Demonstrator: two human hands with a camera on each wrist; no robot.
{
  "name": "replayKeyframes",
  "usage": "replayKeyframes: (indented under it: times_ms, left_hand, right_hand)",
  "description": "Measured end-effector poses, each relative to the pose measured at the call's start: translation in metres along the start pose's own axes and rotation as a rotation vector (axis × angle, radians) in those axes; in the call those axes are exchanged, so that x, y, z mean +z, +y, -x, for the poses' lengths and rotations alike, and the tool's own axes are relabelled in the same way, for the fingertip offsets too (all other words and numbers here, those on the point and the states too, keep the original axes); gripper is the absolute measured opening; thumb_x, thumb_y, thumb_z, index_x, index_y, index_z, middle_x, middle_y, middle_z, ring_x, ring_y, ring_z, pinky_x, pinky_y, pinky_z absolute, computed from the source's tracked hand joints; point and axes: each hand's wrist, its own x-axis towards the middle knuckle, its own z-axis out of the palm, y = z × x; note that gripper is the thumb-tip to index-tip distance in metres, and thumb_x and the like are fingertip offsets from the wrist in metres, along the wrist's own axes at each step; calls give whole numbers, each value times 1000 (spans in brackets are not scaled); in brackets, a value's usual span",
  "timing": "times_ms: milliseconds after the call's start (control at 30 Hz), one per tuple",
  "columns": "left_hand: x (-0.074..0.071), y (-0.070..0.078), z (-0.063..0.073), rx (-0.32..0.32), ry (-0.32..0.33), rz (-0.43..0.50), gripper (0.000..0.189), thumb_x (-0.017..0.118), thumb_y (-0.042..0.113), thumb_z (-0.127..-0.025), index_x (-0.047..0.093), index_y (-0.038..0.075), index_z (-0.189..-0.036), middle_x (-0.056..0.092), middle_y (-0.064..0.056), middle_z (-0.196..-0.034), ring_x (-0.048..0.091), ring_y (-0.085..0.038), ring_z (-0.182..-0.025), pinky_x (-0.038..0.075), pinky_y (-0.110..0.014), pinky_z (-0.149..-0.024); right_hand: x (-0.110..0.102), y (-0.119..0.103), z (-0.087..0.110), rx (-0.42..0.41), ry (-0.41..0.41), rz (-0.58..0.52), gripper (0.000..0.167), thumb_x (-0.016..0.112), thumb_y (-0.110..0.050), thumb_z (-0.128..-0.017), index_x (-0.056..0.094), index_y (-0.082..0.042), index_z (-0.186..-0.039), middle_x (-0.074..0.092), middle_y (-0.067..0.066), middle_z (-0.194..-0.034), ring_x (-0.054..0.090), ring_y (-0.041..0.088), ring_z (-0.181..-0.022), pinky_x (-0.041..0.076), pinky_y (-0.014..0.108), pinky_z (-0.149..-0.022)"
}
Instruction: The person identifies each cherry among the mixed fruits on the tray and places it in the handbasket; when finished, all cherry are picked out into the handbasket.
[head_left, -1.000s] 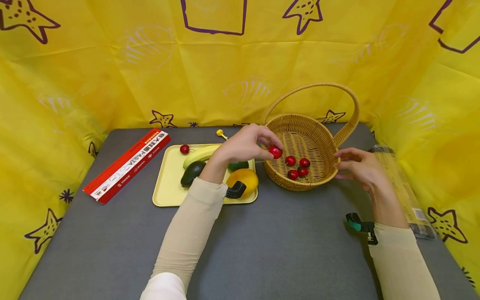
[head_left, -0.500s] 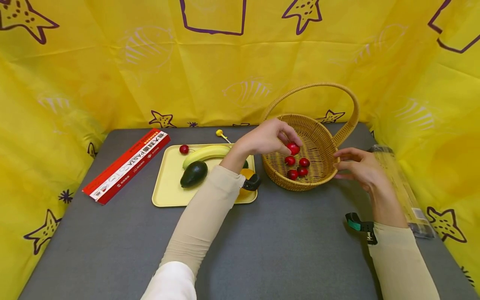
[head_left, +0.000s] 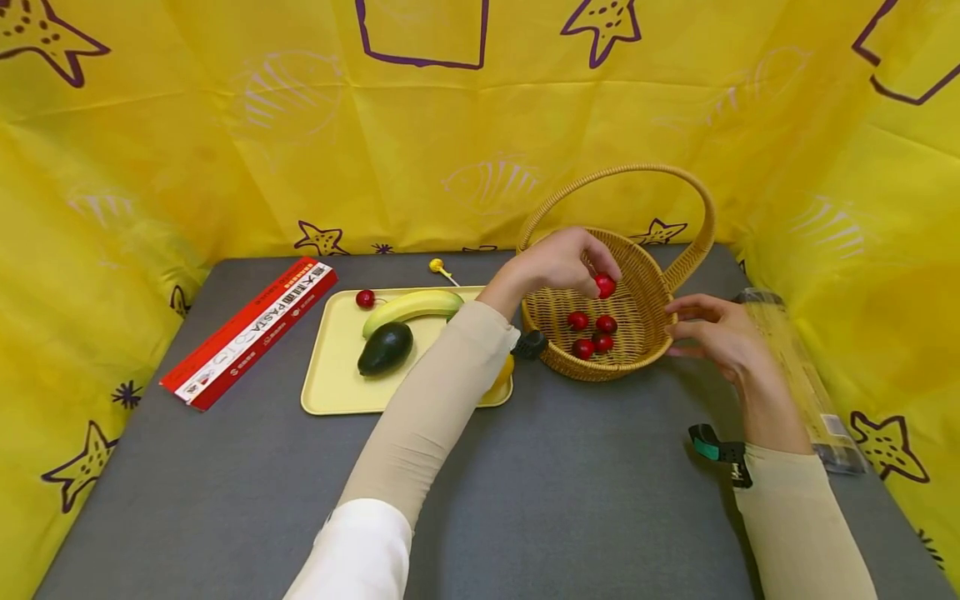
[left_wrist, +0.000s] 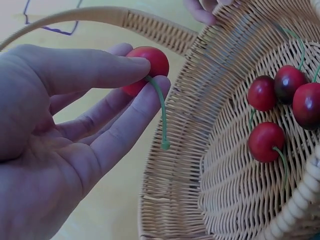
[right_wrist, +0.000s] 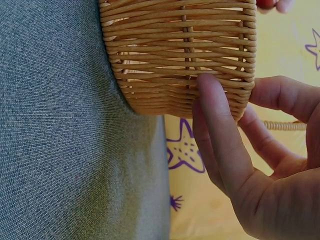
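Note:
Over the left part of the wicker basket [head_left: 552, 363], my left hand [head_left: 558, 260] pinches a red cherry [head_left: 604, 286] between thumb and fingertips. Its green stem [left_wrist: 163, 115] hangs down in the left wrist view. Several other cherries [left_wrist: 267, 141] lie loose on the basket's woven floor. At the basket's right side my right hand [head_left: 716, 333] holds the rim. In the right wrist view, fingers [right_wrist: 217, 115] of that hand lie against the outer wicker wall, and another digit reaches the rim.
Left of the basket, a cream tray [head_left: 321, 375] bears a banana [head_left: 412, 306], an avocado [head_left: 386, 349], a cherry [head_left: 365, 298] and a partly hidden yellow fruit [head_left: 504, 372]. A red pasta box [head_left: 249, 332] lies farther left. A clear package [head_left: 802, 375] lies beyond my right hand.
My left hand has moved right, carrying the cherry from the basket's left rim to above its inside. My right hand has stayed at the rim.

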Motion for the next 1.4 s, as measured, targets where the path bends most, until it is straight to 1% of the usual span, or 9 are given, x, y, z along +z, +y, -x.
replayKeyframes:
  times_ms: [167, 367, 533, 633, 767, 933, 1167, 1267, 1400]
  left_hand:
    - [2, -1, -15, -57, -11, -20, 34, 73, -3, -85, 79, 15, -113, 74, 1, -113, 60, -18, -100, 50, -26, -72]
    - [4, -3, -29, -126, -19, -17, 35, 71, -6, -86, 79, 15, -113, 74, 1, -118, 62, -16, -102, 52, -24, -72]
    - [7, -8, -42, -182, -21, -15, 37, 68, -10, -87, 80, 15, -112, 74, -2, -118, 57, -17, -91, 46, -25, -65]
    - [10, -10, -49, -219, -21, -29, 37, 68, -10, -87, 80, 13, -114, 73, -2, -117, 54, -16, -86, 46, -24, -63]
    - [15, -11, -54, -271, -25, -78, 38, 69, -8, -89, 79, 14, -118, 70, -3, -120, 54, -16, -86, 51, -26, -69]
    - [18, -13, -59, -309, -29, -120, 39, 66, -9, -90, 78, 13, -120, 70, -3, -122, 52, -17, -87, 52, -32, -77]
    - [23, -17, -63, -341, -49, -181, 40, 65, -8, -90, 79, 15, -120, 71, -4, -120, 51, -17, -86, 50, -31, -73]
    - [24, -19, -64, -349, -59, -175, 40, 65, -9, -90, 78, 13, -121, 71, -6, -121, 57, -17, -89, 57, -32, -81]
    - [25, -20, -65, -357, -71, -157, 40, 64, -10, -91, 77, 10, -123, 71, -8, -123, 63, -17, -89, 60, -33, -89]
  right_hand:
    - [0, 0, 0, 1, 3, -2, 34, 70, -4, -98, 59, 3, -129, 64, -1, -108, 71, 11, -86, 65, 35, -75]
    - [0, 0, 0, 8, 4, -1, 34, 70, -5, -98, 59, 2, -129, 64, -3, -107, 71, 11, -85, 65, 36, -75]
    - [-1, 1, 0, 14, 2, 1, 34, 69, -5, -98, 59, 2, -129, 65, -3, -107, 71, 11, -85, 65, 35, -76]
    - [-2, 2, 0, 19, 1, 2, 34, 69, -5, -98, 59, 2, -130, 65, -4, -107, 71, 11, -85, 65, 36, -76]
    - [-2, 1, 0, 26, -1, 2, 35, 70, -6, -98, 59, 2, -130, 64, -4, -109, 72, 12, -87, 65, 38, -78]
    - [-1, 0, 0, 24, -4, 16, 37, 69, -7, -99, 57, 3, -133, 63, -3, -113, 71, 10, -88, 64, 38, -79]
    - [-1, 0, -2, 29, 3, 40, 41, 69, -7, -99, 54, 5, -135, 62, -1, -113, 71, 10, -88, 64, 40, -80]
    - [-1, 0, -2, 30, 8, 45, 41, 69, -7, -99, 54, 5, -135, 62, 1, -113, 72, 12, -88, 64, 40, -80]
    - [0, 0, -2, 30, 9, 49, 42, 69, -8, -99, 53, 5, -136, 61, 1, -114, 72, 11, -88, 64, 40, -80]
